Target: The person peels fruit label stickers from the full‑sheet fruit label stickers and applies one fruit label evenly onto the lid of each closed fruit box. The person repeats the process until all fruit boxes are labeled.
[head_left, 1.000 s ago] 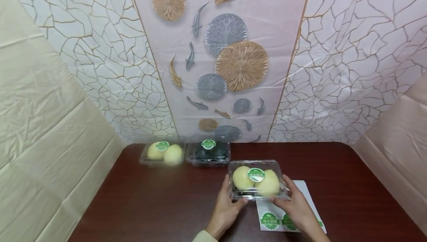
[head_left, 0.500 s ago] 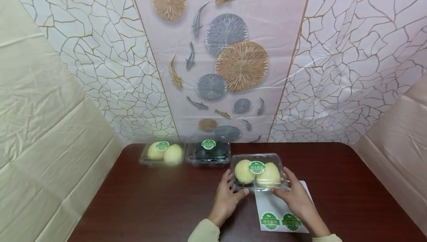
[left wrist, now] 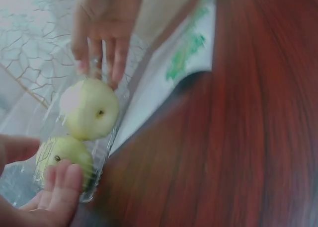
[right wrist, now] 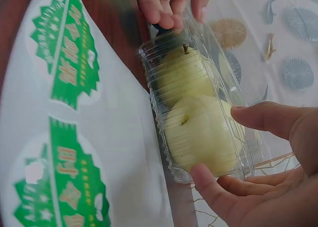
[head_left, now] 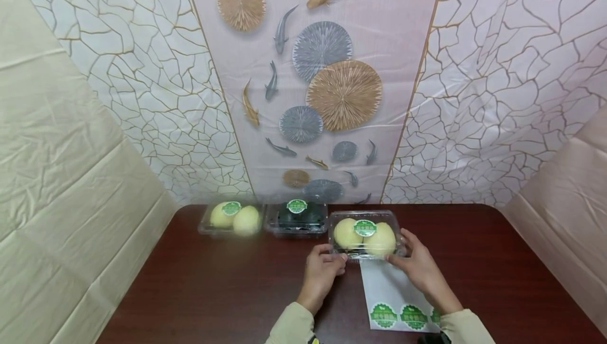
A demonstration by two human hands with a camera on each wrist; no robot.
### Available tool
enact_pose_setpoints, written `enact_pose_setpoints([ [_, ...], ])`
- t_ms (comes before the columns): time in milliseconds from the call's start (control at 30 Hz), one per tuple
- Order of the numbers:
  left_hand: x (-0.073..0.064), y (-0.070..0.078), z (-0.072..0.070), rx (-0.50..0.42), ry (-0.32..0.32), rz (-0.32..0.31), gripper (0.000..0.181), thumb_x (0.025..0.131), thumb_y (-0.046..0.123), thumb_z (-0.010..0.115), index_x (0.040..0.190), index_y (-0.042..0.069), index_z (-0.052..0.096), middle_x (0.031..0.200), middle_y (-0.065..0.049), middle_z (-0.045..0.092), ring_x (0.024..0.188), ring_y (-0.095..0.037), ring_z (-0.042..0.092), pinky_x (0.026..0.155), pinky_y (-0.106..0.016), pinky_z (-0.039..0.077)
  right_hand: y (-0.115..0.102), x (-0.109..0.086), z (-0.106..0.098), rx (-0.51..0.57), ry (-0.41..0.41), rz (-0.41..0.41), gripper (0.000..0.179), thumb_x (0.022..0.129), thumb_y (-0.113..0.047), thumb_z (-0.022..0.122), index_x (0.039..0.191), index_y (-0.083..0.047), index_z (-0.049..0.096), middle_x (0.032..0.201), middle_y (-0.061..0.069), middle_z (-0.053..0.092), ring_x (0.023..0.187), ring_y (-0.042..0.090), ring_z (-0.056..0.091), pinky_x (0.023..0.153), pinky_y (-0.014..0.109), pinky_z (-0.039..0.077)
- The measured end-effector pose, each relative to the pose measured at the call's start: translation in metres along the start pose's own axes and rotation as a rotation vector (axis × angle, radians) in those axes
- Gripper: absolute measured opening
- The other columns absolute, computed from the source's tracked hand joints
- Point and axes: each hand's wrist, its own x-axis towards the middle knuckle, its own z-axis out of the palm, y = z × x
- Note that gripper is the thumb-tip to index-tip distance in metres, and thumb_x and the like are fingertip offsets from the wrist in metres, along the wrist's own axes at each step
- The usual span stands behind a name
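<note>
A clear plastic clamshell box (head_left: 338, 253) of two pale yellow pears (head_left: 379, 238), with a green and white sticker (head_left: 365, 228) on its lid, is at the back centre-right of the table. My right hand (head_left: 422, 268) holds its right end, the thumb (right wrist: 271, 118) against the lid and fingers around the end. At the front left corner is my left hand (head_left: 321, 275). Its fingers (left wrist: 62, 185) are extended beside the box in the left wrist view. A white sheet of green stickers (head_left: 393, 286) lies in front of the box, between it and my right forearm.
To the left stand two more clamshells in line: one with dark green contents (head_left: 299, 215), then one with pale yellow fruit (head_left: 245, 220). A patterned cloth (head_left: 265, 138) hangs behind the dark red wooden table (head_left: 213, 286). Beige cloth walls flank both sides.
The clamshell has moved back, away from me, into line with the other two. Both hands followed it; the left hand's fingers have drawn off its left side to the front corner.
</note>
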Motion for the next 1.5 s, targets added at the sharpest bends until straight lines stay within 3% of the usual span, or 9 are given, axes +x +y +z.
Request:
enact_pose_setpoints([
  [167,0.005,0.003,0.001,-0.23,0.009,-0.1,0.03,0.096,0.005,0.06,0.119,-0.013,0.055,0.1,-0.023,0.069,0.084,-0.02,0.071,0.079,-0.036,0.06,0.0,0.01,-0.003,0.049,-0.021,0.034,0.088,0.091,-0.015,0.072,0.154,0.009,0.014,0.151,0.036,0.03,0.131,0.047,0.042,0.093,0.042,0.051],
  [433,0.015,0.004,0.004,-0.364,0.02,-0.176,0.031,0.099,0.005,0.057,0.124,-0.013,0.056,0.106,-0.022,0.068,0.092,-0.019,0.071,0.086,-0.032,0.057,0.001,0.018,-0.003,0.178,0.001,0.095,0.08,0.095,-0.016,0.067,0.152,0.011,0.018,0.146,0.033,0.04,0.132,0.04,0.046,0.093,0.03,0.049],
  [600,0.02,0.006,0.006,-0.396,0.035,-0.181,0.033,0.099,0.005,0.057,0.125,-0.014,0.055,0.106,-0.022,0.068,0.092,-0.019,0.071,0.087,-0.033,0.057,0.003,0.023,-0.006,0.21,0.041,0.125,0.068,0.098,-0.019,0.064,0.147,0.014,0.03,0.124,0.022,0.058,0.109,0.019,0.059,0.087,0.025,0.051],
  [733,0.023,0.003,0.008,-0.418,0.06,-0.193,0.032,0.098,0.004,0.058,0.125,-0.014,0.056,0.103,-0.021,0.068,0.092,-0.02,0.071,0.088,-0.033,0.057,0.004,0.026,-0.004,0.285,0.019,0.106,0.063,0.098,-0.007,0.06,0.146,0.017,0.028,0.114,0.02,0.058,0.096,0.017,0.067,0.083,0.031,0.057],
  [867,0.026,-0.002,0.01,-0.441,0.075,-0.196,0.03,0.098,0.003,0.057,0.122,-0.014,0.056,0.103,-0.021,0.068,0.093,-0.021,0.071,0.087,-0.033,0.057,0.006,0.029,-0.001,0.38,0.012,0.109,0.062,0.098,0.002,0.056,0.149,0.015,0.024,0.113,0.019,0.052,0.095,0.016,0.068,0.085,0.031,0.058],
  [1033,0.027,-0.007,0.013,-0.458,0.078,-0.201,0.031,0.098,0.002,0.056,0.124,-0.016,0.054,0.107,-0.023,0.068,0.093,-0.021,0.071,0.087,-0.033,0.057,0.011,0.031,-0.001,0.421,0.016,0.116,0.062,0.098,0.004,0.055,0.151,0.013,0.023,0.11,0.015,0.05,0.094,0.011,0.067,0.086,0.028,0.057],
  [1300,0.031,-0.007,0.016,-0.427,0.095,-0.179,0.031,0.098,0.006,0.06,0.122,-0.013,0.058,0.105,-0.021,0.069,0.091,-0.019,0.071,0.087,-0.034,0.057,0.011,0.038,0.001,0.378,0.052,0.125,0.061,0.1,0.0,0.054,0.152,0.008,0.025,0.11,0.014,0.05,0.098,0.016,0.066,0.084,0.027,0.057],
  [1500,0.036,-0.005,0.018,-0.439,0.115,-0.186,0.032,0.099,0.008,0.061,0.123,-0.012,0.059,0.108,-0.022,0.069,0.095,-0.021,0.071,0.088,-0.034,0.057,0.011,0.042,0.003,0.342,0.075,0.137,0.06,0.1,-0.003,0.055,0.152,0.007,0.027,0.103,0.009,0.054,0.093,0.015,0.064,0.079,0.03,0.059],
])
